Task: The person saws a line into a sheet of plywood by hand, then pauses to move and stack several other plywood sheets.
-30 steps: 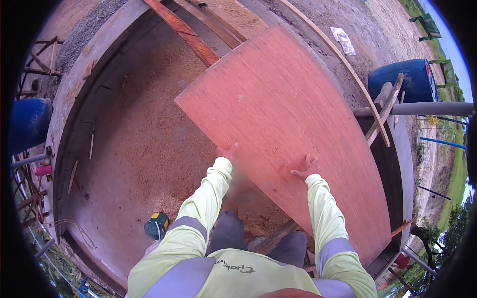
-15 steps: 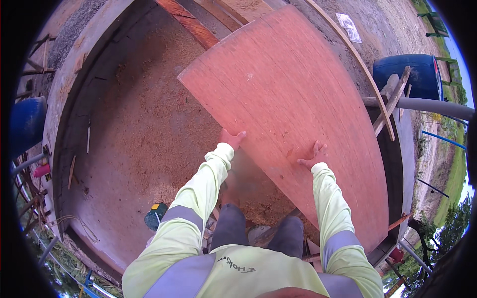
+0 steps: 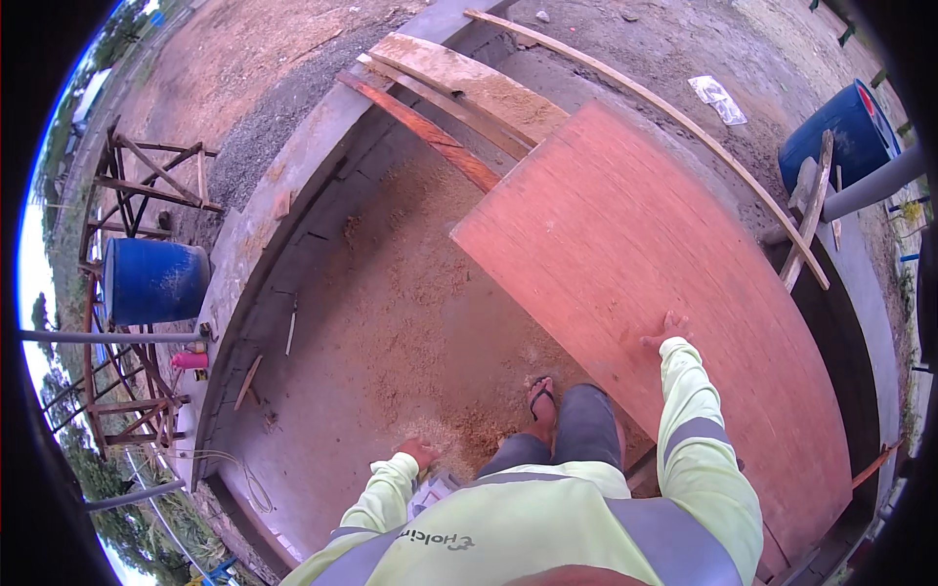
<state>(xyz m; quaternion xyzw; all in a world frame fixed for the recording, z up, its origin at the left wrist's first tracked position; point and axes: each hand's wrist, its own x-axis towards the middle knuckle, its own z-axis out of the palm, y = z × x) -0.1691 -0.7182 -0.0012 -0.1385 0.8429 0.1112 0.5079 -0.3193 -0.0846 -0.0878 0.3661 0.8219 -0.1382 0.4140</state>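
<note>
A broad reddish plywood panel slants across the right half of the frame, from upper centre down to the lower right, one corner pointing left near the middle. The right hand lies on its face, right of centre, palm down with the fingers spread and not closed around anything. The left hand is off the panel, low and left of centre, close above the floor; whether its fingers are closed around something I cannot tell.

Near the panel's left edge, a foot in a dark sandal stands on loose brown dirt that covers the middle of the floor. At upper centre, a red-brown beam and a sand-dusted board run up to the panel's upper edge. A long thin batten stretches from top centre toward the right, beyond the panel.

A grey concrete wall borders the floor on the left. Outside it, at the left of the frame, are a blue barrel, a pink object and rough wooden frames. At upper right, a second blue barrel lies near a thick grey pipe, with a crumpled white sheet on the ground farther left.
</note>
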